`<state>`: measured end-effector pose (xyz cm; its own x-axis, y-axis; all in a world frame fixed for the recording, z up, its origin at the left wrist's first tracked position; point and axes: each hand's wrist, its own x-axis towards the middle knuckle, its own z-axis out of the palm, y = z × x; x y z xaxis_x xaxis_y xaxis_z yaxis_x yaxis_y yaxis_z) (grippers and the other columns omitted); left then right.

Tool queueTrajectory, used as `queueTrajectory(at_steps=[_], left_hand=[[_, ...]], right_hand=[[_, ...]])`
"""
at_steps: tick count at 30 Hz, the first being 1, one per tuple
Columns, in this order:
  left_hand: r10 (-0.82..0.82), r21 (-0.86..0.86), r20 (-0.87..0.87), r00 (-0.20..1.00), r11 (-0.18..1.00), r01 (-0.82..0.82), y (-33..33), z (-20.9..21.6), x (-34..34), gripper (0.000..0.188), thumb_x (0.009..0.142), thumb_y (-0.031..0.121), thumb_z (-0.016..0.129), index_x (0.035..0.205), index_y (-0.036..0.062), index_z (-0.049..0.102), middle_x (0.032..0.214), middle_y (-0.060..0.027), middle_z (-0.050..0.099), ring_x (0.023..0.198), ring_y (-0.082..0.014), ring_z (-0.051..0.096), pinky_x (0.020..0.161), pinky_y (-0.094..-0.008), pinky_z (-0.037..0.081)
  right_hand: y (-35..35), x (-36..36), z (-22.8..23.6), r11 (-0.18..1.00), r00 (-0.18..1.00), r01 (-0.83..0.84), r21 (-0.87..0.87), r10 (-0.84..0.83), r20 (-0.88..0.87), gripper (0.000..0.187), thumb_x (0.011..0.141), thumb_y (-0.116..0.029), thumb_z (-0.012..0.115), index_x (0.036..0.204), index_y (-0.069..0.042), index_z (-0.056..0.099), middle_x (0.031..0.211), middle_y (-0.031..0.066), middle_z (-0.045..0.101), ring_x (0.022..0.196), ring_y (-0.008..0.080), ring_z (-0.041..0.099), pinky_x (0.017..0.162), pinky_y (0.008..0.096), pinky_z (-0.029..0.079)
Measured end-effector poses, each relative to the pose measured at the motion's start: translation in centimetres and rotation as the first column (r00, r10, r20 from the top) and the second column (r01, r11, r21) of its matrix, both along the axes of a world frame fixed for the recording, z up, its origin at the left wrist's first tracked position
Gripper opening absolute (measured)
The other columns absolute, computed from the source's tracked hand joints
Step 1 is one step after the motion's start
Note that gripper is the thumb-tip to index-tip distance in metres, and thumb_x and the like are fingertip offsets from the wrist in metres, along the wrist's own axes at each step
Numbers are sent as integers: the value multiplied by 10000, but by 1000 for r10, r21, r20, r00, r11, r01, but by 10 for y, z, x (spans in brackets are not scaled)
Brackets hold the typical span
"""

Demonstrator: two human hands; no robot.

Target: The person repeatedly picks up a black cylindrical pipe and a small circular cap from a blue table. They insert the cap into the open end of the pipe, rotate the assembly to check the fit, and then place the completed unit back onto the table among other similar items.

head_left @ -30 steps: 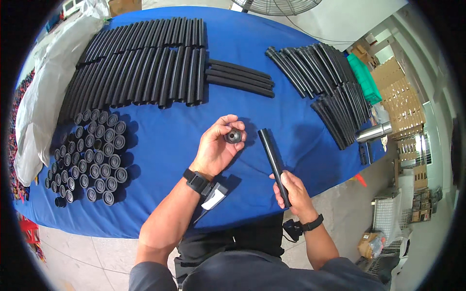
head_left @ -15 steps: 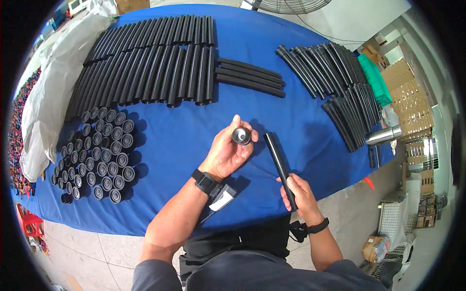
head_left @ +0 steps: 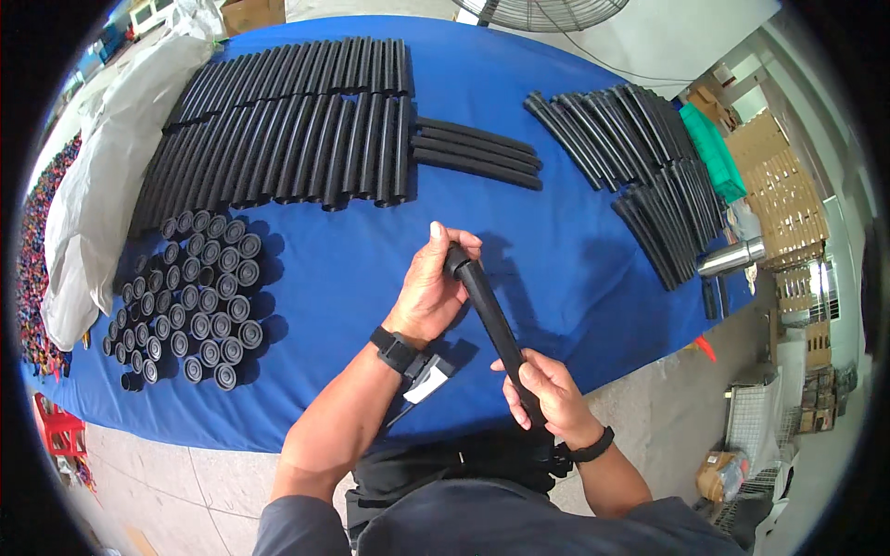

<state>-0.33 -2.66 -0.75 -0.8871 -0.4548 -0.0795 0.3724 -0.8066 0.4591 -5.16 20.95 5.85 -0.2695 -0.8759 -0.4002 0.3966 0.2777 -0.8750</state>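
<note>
My left hand (head_left: pixel 436 284) is closed around a round black cap (head_left: pixel 455 260) over the middle of the table. In my right hand (head_left: pixel 549 394) is the lower end of a long black tube (head_left: pixel 493 320), slanting up to the left. The tube's upper end meets the cap; how deep it sits inside is hidden. Many similar black caps (head_left: pixel 211 299) stand grouped at the left. Beyond them lie two rows of black tubes (head_left: pixel 306 148). Several dull black tubes (head_left: pixel 477 157) lie crosswise beside those rows.
Tubes with wider ends (head_left: pixel 640 139) are piled at the right, next to a green bin (head_left: pixel 712 153) and a silver metal cylinder (head_left: pixel 731 258). White plastic sheeting (head_left: pixel 102 199) drapes over the left side of the blue-covered table (head_left: pixel 343 264). A fan (head_left: pixel 547 11) stands behind.
My right hand has brought the tube leftward to the cap, and the two now touch. My left hand has turned the cap's open face toward the tube.
</note>
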Motion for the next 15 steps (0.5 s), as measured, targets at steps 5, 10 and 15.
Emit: queueTrajectory(at_steps=[5, 10, 15], left_hand=[[-43, 92, -32, 999, 995, 46, -3, 7, 1, 647, 990, 699, 466, 1071, 89, 665, 837, -28, 535, 801, -185, 510, 722, -339, 471], [-4, 198, -28, 1000, 980, 9, -4, 8, 2, 613, 1001, 677, 476, 985, 93, 661, 791, -22, 515, 720, -170, 515, 654, -330, 475], [99, 123, 80, 992, 986, -109, -4, 6, 3, 538, 1032, 604, 509, 844, 108, 598, 752, -4, 519, 623, -151, 518, 583, -319, 472]], right_hand=[[-4, 7, -4, 997, 998, 12, 73, -16, 58, 438, 1104, -380, 476, 1280, 9, 574, 803, 45, 607, 562, 122, 604, 445, 243, 477], [-8, 12, -6, 996, 996, 12, 84, -19, 85, 447, 1108, -392, 462, 1292, -1, 575, 808, 27, 598, 553, 97, 585, 429, 233, 456], [-17, 17, -5, 988, 999, 40, 146, -35, -33, 445, 1104, -398, 475, 1249, 6, 592, 761, 27, 565, 484, 78, 502, 394, 225, 399]])
